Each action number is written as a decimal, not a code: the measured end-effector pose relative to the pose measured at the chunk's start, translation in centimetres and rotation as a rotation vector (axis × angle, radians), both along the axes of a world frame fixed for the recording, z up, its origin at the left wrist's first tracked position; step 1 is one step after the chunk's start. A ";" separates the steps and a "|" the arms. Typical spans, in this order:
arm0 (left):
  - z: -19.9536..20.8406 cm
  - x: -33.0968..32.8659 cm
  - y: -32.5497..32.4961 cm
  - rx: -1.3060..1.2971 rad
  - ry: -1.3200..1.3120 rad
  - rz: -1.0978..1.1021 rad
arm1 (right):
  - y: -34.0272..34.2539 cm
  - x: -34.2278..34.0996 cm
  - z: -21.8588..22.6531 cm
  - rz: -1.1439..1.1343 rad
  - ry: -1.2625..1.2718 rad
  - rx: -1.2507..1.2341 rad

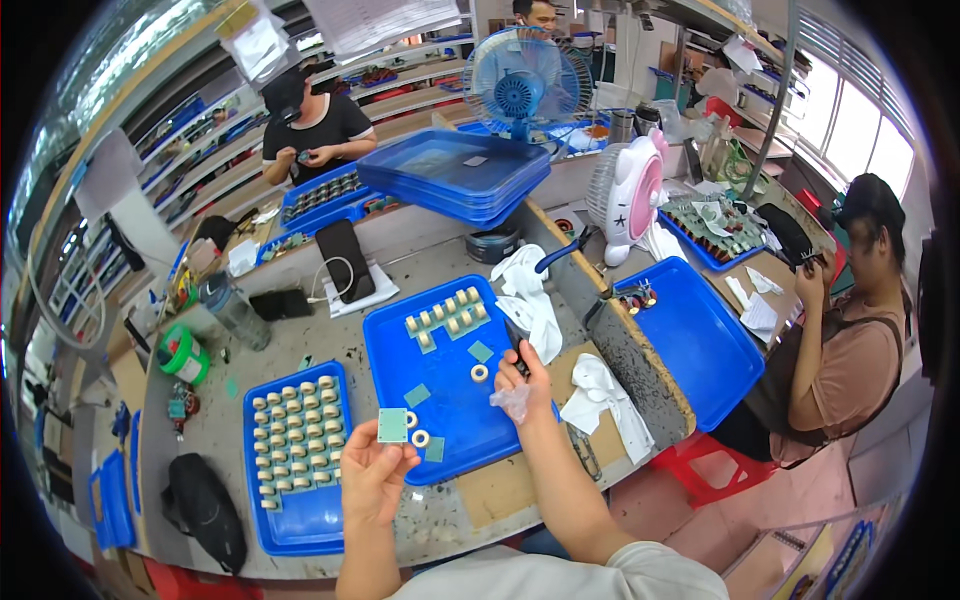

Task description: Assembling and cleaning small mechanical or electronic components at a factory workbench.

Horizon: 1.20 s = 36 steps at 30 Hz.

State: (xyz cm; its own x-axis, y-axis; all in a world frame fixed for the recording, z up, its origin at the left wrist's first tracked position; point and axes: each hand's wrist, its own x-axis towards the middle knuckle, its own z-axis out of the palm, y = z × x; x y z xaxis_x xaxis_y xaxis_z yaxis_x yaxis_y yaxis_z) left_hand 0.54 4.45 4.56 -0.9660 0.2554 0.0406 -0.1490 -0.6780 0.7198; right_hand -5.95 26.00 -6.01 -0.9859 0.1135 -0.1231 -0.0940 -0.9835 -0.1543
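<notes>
My left hand (376, 470) pinches a small square green circuit board (392, 426) between thumb and fingers, over the near left edge of the middle blue tray (385, 350). Two pale rings lie close by, one ring (420, 438) in full view and the other partly behind the board. My right hand (530, 385) is closed around a slim black tool (516, 345); its kind cannot be made out. Crumpled clear plastic (511, 402) sits against that hand. Another pale ring (480, 373) and loose green boards (481, 352) lie in the tray, with ring-fitted boards (452, 318) at its far side.
A second blue tray (300, 525) at left holds rows of ring-fitted boards. White cloths (530, 300) lie right of the middle tray, beside a wooden-edged divider (640, 360). Further back stand a pink-and-white fan (635, 195) and stacked blue trays (455, 170). Co-workers sit across and at right.
</notes>
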 end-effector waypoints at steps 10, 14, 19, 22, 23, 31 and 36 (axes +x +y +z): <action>-1.5 -1.8 4.0 -0.004 -0.162 -0.194 | 0.3 0.5 1.5 0.103 0.054 -0.100; 1.8 -5.0 6.3 0.036 -0.185 -0.218 | 0.4 0.6 0.6 0.114 0.048 -0.178; 6.8 -13.3 10.9 -0.108 0.090 -0.210 | 0.3 -0.3 0.2 0.051 -0.037 -0.171; 11.8 -16.3 15.0 -0.081 0.200 -0.208 | 0.3 0.0 1.2 -0.001 0.043 -0.131; 12.3 -16.9 16.1 -0.065 0.224 -0.268 | 0.6 0.0 1.1 -0.002 0.028 -0.129; 8.0 -10.7 13.7 -0.218 0.105 -0.459 | 0.1 -0.1 2.1 -0.004 -0.090 -0.018; 7.2 -7.4 8.9 -0.330 0.022 -0.474 | 0.5 0.7 0.8 0.064 0.164 0.017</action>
State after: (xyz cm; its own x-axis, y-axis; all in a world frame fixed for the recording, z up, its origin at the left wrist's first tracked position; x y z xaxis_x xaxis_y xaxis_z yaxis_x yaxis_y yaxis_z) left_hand -6.86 13.31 11.80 -0.7430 0.6624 -0.0956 -0.3638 -0.2798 0.8885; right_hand -5.28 26.55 -5.22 -0.9978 0.0508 0.0416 -0.0568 -0.9857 -0.1589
